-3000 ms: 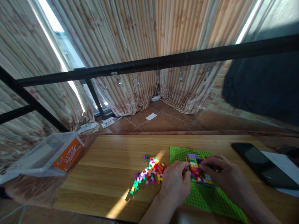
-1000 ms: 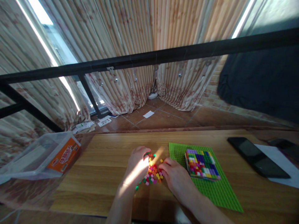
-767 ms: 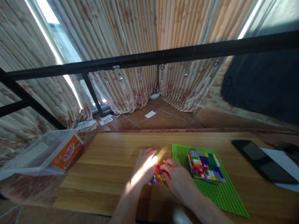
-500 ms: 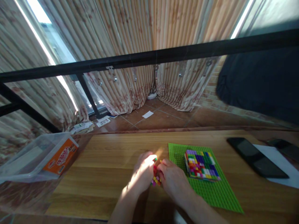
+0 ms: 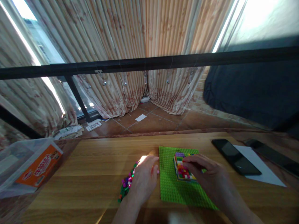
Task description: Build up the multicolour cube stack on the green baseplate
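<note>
Block (multicoloured) under right hand

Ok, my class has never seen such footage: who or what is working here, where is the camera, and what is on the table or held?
No machine here: you see a person's bare left hand and right hand, filmed by one head-worn camera looking forward and down. On the wooden tabletop lie small loose toy bricks, a green studded baseplate and, at right, a black phone. A block of multicoloured bricks sits on the baseplate. The left hand is at the loose bricks; the right hand is over the block. Whether either holds a brick is too small to tell.
</note>
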`<action>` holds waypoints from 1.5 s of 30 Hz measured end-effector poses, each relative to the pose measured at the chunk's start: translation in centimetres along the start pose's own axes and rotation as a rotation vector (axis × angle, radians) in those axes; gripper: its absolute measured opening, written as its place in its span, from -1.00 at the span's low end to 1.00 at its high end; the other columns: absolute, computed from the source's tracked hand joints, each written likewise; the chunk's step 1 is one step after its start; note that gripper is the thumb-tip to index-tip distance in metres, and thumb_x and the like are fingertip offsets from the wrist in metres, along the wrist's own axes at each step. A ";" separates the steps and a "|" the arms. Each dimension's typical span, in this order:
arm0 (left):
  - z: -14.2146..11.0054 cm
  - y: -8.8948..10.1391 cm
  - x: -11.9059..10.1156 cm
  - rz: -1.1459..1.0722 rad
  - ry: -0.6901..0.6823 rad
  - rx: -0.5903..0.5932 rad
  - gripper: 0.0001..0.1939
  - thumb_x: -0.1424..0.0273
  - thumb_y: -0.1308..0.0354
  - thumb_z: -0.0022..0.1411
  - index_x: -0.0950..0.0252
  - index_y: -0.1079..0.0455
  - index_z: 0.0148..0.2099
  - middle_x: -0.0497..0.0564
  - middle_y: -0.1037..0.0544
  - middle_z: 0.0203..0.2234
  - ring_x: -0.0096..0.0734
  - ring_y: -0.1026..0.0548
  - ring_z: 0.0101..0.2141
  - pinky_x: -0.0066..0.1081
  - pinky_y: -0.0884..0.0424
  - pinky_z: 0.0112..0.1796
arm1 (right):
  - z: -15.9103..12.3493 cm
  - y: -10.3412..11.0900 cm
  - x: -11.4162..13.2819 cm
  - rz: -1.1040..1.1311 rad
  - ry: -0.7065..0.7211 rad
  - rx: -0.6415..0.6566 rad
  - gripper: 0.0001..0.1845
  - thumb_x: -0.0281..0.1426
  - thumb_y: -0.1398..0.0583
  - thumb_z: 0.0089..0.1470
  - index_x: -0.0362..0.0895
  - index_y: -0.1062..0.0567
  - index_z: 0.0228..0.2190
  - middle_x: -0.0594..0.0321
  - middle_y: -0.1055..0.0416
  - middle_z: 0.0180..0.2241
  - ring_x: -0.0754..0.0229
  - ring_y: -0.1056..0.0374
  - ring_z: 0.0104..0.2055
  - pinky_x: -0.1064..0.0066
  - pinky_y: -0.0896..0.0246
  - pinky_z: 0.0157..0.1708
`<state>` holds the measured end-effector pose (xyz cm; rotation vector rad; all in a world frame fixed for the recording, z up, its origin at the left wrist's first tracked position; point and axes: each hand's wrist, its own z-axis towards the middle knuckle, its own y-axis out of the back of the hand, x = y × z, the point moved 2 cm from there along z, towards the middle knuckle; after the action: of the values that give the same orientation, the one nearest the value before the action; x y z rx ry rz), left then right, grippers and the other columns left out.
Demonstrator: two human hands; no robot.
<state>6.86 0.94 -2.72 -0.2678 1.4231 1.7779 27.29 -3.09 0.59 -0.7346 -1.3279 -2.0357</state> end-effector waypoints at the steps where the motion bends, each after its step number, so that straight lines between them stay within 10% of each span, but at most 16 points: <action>1: 0.0 -0.4 -0.5 -0.011 -0.015 0.019 -0.68 0.52 0.03 0.19 0.22 -0.38 -0.04 0.02 -0.51 -0.12 -0.32 -0.43 -0.09 -0.24 -0.36 -0.04 | 0.0 0.6 -0.8 -0.019 -0.029 -0.007 -0.84 -0.29 -0.16 0.04 -0.01 -0.55 -0.42 0.30 -0.50 -0.42 0.24 -0.41 -0.41 0.47 -0.27 -0.44; 13: 0.5 -3.8 -4.0 -0.171 -0.029 0.114 -0.65 0.51 0.00 0.20 0.19 -0.33 0.03 0.01 -0.48 -0.09 -0.32 -0.40 -0.05 -0.20 -0.32 0.02 | -0.3 0.4 -3.2 -0.305 -0.008 0.045 -0.77 -0.28 -0.10 0.07 0.02 -0.57 -0.42 0.29 -0.54 -0.38 0.21 -0.46 -0.39 0.41 -0.29 -0.38; 45: 0.4 -3.9 -4.5 -0.143 -0.038 0.155 -0.62 0.52 0.01 0.19 0.21 -0.29 0.07 0.02 -0.47 -0.08 -0.29 -0.39 -0.06 -0.20 -0.34 0.01 | -0.5 0.0 -3.3 -0.319 -0.056 -0.014 -0.75 -0.26 -0.08 0.01 -0.01 -0.51 -0.32 0.28 -0.56 -0.47 0.17 -0.49 -0.47 0.41 -0.31 -0.51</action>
<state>12.63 -0.75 -2.60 -0.2459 1.4687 1.5415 29.45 -2.91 -1.99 -0.6201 -1.5464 -2.2872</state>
